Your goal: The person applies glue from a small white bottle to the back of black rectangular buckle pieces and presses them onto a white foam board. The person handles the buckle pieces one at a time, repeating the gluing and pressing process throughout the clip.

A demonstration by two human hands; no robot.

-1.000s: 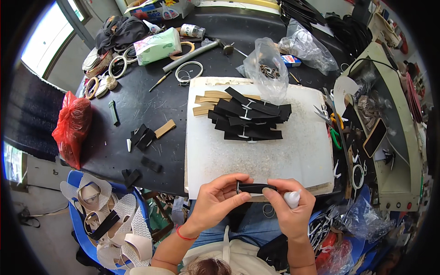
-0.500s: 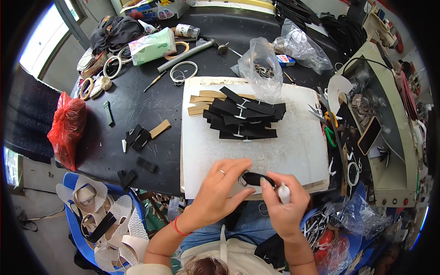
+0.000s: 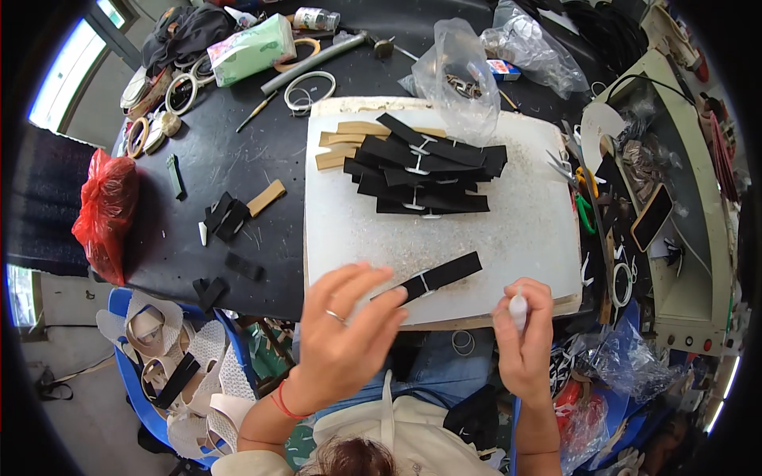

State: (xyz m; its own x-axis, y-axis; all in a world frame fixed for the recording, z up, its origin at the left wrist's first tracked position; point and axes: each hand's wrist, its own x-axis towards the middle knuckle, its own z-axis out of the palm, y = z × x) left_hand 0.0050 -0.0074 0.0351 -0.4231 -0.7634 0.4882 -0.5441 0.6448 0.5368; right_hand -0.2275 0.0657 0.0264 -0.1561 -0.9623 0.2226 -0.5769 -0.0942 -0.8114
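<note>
Strap (image 3: 454, 272), black with a pale buckle, lies on the near part of the white board (image 3: 524, 222). The left hand (image 3: 345, 327) is open by its left end. The right hand (image 3: 525, 341) grips a white bottle (image 3: 517, 311). More black straps (image 3: 448, 161) lie farther.

Window (image 3: 67, 73) upper left (glaring white), grey floor (image 3: 75, 412) below, black table (image 3: 274, 250) across middle

No legible text, small blue box (image 3: 503, 71), markings too small to read
</note>
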